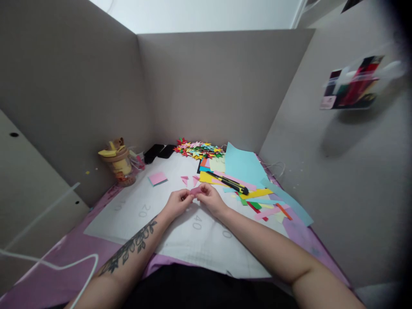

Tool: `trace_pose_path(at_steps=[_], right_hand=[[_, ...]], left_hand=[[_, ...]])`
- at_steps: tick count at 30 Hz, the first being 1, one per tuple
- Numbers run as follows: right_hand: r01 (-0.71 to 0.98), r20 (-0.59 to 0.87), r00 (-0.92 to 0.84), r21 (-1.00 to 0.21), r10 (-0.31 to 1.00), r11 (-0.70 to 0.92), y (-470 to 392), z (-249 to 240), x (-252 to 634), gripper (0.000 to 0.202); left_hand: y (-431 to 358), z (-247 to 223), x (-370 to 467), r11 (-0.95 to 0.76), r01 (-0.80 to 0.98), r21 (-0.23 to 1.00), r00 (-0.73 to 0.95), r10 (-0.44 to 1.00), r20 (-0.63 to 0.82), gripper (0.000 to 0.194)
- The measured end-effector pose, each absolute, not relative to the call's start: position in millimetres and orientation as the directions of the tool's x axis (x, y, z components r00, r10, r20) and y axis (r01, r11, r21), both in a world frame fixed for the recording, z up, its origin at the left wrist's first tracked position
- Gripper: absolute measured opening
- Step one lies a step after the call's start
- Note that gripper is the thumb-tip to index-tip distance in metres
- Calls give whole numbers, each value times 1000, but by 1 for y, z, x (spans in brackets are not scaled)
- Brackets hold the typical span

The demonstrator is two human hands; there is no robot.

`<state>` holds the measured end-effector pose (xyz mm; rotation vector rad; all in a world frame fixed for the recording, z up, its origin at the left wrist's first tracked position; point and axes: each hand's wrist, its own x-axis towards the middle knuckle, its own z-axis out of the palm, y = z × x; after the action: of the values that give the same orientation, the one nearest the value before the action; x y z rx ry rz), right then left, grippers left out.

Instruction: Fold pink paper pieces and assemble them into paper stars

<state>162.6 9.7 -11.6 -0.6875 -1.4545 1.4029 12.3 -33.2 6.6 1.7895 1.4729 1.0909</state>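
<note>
A small piece of pink paper (195, 191) is pinched between my two hands over the white sheet (180, 231). My left hand (178, 201) grips its left side with closed fingertips. On its right side, the fingers of my right hand (208, 198) are closed too. Two small folded pink paper pieces, one a pink triangle (184, 180), lie just beyond my hands. To the left sits a stack of square paper (157, 178) with pink on top. Whether the held paper is creased cannot be made out.
Folded paper stars (199, 149) are heaped at the back. A black and yellow utility knife (230, 183) rests on coloured strips to the right, near light blue sheets (243, 165). At left stand a lidded cup (120, 165) and two dark phones (159, 152). Grey partitions (219, 86) enclose the table.
</note>
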Motion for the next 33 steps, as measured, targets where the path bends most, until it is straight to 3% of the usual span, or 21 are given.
trace_pose_path(at_steps=[6, 10, 16, 21, 29, 33], right_hand=[[-268, 197, -377, -958, 905, 97, 14, -18, 164, 7], [-296, 168, -408, -954, 897, 44, 15, -16, 166, 8], [-149, 227, -361, -971, 904, 185, 11, -10, 166, 13], [-115, 233, -399, -972, 887, 204, 11, -10, 167, 12], [-30, 296, -418, -949, 859, 312, 10, -7, 169, 14], [1, 302, -415, -943, 858, 333, 11, -8, 170, 13]], left_hand=[[-30, 1, 10, -215, 451, 866, 86, 976, 198, 23], [-29, -2, 8, -261, 511, 819, 69, 962, 263, 23], [-31, -4, 6, -381, 667, 640, 130, 906, 403, 21], [-31, -4, 5, -404, 692, 598, 161, 894, 418, 22], [-35, 6, 5, -357, 559, 748, 131, 929, 346, 29], [-32, 4, 4, -229, 443, 867, 94, 973, 209, 28]])
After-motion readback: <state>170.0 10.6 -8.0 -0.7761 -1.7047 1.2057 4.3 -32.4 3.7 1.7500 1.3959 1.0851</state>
